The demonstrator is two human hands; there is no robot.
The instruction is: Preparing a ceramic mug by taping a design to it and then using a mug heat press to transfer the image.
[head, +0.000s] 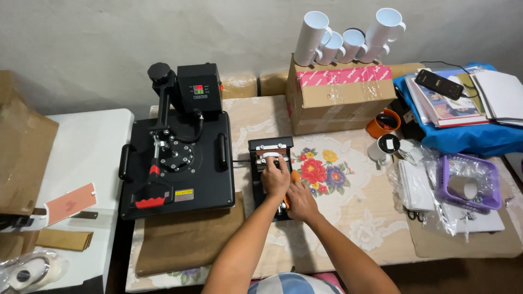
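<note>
A small black mug press (270, 146) stands on the flowered tablecloth (338, 179) in the middle of the table, with a white mug (269, 156) lying in its cradle. My left hand (275, 177) rests on top of the mug and the clamp, fingers curled over it. Just to its right, my right hand (301, 201) grips the press's orange-handled lever (295, 177). Both forearms reach in from the bottom edge.
A large black flat heat press (177, 158) sits left of the mug press. Behind stands a cardboard box (340, 95) topped with white mugs (348, 41). An orange mug (383, 124), a white mug (384, 147), a purple basket (471, 182) and papers crowd the right.
</note>
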